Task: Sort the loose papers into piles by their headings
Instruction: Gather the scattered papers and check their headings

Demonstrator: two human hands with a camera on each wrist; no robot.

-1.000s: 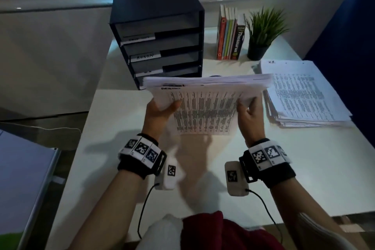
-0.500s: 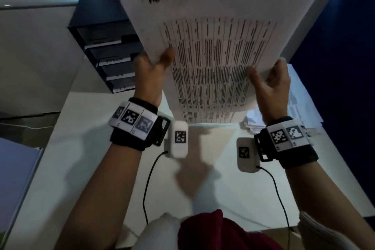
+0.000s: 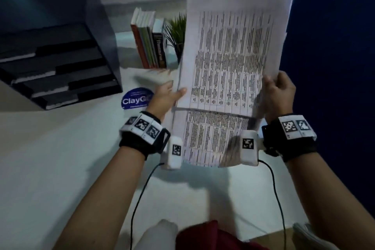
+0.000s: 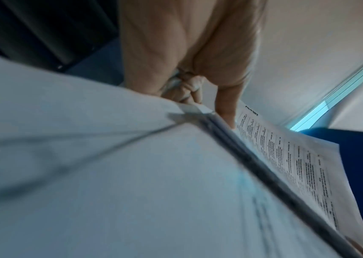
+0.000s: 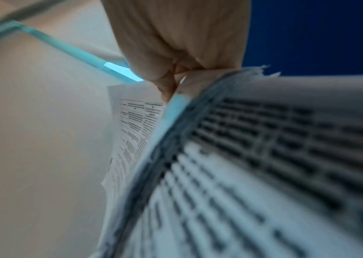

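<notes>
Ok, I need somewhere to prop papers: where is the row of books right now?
In the head view the books stand upright at the desk's back edge, between the black tray organiser on the left and the potted plant, just left of the held papers.

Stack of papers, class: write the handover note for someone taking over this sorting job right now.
Left hand: grips the lower left edge of the stack of papers, thumb on the front sheet.
Right hand: grips the lower right edge.
The stack is held upright above the desk; the top sheet's heading is too blurred to read.
Done: no sorted pile shows.
Left: read each heading, lay sheets into piles. The tray organiser stands at the back left.
</notes>
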